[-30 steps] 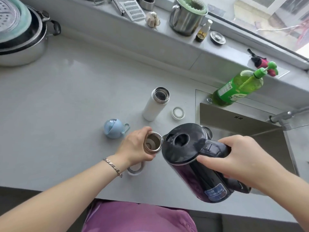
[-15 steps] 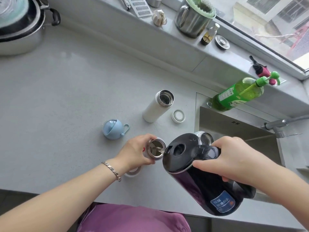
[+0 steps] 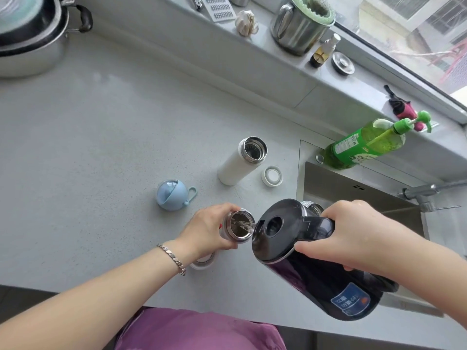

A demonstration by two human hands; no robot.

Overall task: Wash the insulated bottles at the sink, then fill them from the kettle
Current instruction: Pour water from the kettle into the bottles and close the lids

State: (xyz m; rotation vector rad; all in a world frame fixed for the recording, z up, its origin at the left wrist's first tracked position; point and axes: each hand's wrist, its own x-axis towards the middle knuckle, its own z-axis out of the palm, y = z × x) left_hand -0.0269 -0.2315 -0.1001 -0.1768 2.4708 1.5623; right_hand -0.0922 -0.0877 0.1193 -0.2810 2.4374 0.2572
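Note:
My left hand (image 3: 206, 232) grips a small steel-mouthed insulated bottle (image 3: 240, 227) standing on the grey counter (image 3: 101, 147). My right hand (image 3: 351, 236) grips the handle of a black electric kettle (image 3: 316, 263), tilted left with its spout over the bottle's mouth. A thin stream of water runs from the spout into the bottle. A white insulated bottle (image 3: 240, 161) stands open farther back, its white lid (image 3: 272, 176) beside it. Behind the kettle, the steel rim of a third bottle (image 3: 312, 206) shows. Under my left wrist lies another white lid (image 3: 203, 262).
A blue round lid with a loop (image 3: 173, 195) lies on the counter to the left. The steel sink (image 3: 353, 188) and tap (image 3: 424, 195) are at the right, with a green soap bottle (image 3: 364, 145) behind. Pots (image 3: 32, 36) stand far left; the sill holds a steel mug (image 3: 300, 24).
The kettle has tipped further toward the bottle, and water now pours from its spout into the bottle's mouth. My left hand stays on the bottle.

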